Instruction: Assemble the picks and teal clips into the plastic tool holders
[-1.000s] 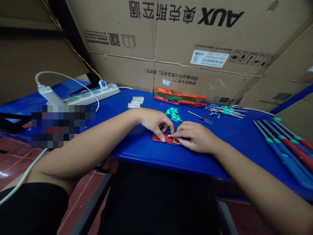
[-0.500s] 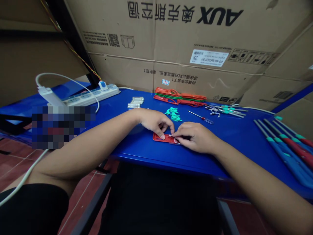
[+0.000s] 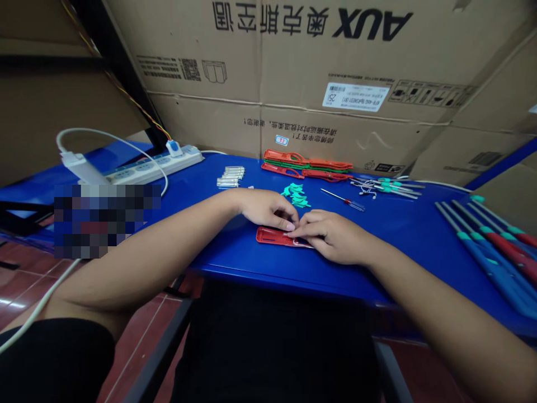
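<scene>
A red plastic half-shell (image 3: 271, 236), apparently from a long-nosed lighter, lies on the blue table with its inside facing up. A thin white wire (image 3: 298, 243) loops in its right part. My left hand (image 3: 272, 212) arches over the shell from behind, thumb and fingertips pinched together above its middle. From the right, my right hand (image 3: 335, 236) covers the shell's right end, its fingertips meeting those of my left. What the fingers pinch is too small and hidden to make out. Just behind my hands lies a pile of teal plastic triggers (image 3: 296, 196).
Behind stand stacked orange, red and green half-shells (image 3: 308, 165), silver cylinders (image 3: 230, 177), and a small screwdriver (image 3: 344, 200). Metal rods with white wires (image 3: 394, 188) lie right of them. Finished-looking long lighters (image 3: 490, 246) lie far right; a power strip (image 3: 159, 167) sits left. Cardboard (image 3: 293, 67) walls the back.
My left thumb has come off the red shell and moved right to meet the fingertips. The shell has shifted slightly left, and the small white piece seen between the fingers is now covered.
</scene>
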A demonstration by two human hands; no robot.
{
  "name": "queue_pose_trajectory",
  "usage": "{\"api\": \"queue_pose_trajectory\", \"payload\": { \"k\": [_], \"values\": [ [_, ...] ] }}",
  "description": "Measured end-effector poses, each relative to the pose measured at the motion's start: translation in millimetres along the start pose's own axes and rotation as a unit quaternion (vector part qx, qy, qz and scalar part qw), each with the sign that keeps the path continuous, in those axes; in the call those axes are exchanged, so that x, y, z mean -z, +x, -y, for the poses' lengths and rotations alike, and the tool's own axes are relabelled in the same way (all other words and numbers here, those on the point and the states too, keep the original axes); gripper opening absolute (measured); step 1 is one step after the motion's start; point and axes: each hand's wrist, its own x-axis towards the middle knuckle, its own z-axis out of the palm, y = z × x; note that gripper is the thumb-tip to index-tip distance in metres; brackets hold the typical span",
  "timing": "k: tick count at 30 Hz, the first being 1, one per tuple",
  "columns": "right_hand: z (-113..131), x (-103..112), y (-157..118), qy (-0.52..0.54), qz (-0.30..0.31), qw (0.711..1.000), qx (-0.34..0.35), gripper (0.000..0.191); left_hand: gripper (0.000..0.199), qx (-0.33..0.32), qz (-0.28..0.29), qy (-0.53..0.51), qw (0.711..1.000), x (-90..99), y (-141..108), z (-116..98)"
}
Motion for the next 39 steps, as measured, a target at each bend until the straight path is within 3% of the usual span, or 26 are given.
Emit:
{"api": "queue_pose_trajectory", "payload": {
  "k": [3, 8, 11, 16, 23, 29, 33, 39],
  "values": [
    [2.7, 7.6, -4.0, 0.006, 0.002, 1.000, 0.002, 0.031, 0.027, -0.001, -0.015, 0.003, 1.000, -2.4, 2.7, -0.7],
    [2.6, 27.6, -22.9, 0.028, -0.055, 0.997, -0.034, 0.021, 0.029, 0.006, -0.013, 0.010, 1.000, -3.6, 4.3, -2.1],
    [0.1, 33.0, -38.1, 0.014, -0.026, 0.998, -0.056, 0.015, 0.032, -0.006, -0.019, 0.011, 1.000, -3.6, 3.9, -3.2],
    [1.5, 26.3, -49.5, -0.018, 0.014, 0.998, -0.063, 0.021, 0.030, -0.055, -0.037, 0.022, 0.998, -4.0, 3.8, -4.8],
    [13.0, 9.9, -29.5, -0.061, -0.017, 0.998, -0.021, 0.014, 0.027, -0.063, -0.021, 0.003, 0.998, -3.9, 4.2, -5.5],
    [9.8, 6.2, -31.7, 0.030, -0.086, 0.992, -0.086, 0.013, 0.027, -0.060, -0.010, -0.002, 0.998, -3.6, 4.7, -6.1],
    [7.3, 9.2, -36.0, 0.062, -0.072, 0.994, -0.056, 0.009, 0.028, -0.080, -0.016, 0.024, 0.996, -3.7, 4.6, -11.5],
    [10.3, 10.9, -43.0, -0.007, -0.045, 0.999, -0.002, 0.012, 0.032, -0.089, -0.013, 0.035, 0.995, -5.7, 4.2, -18.3]
  ]
}}
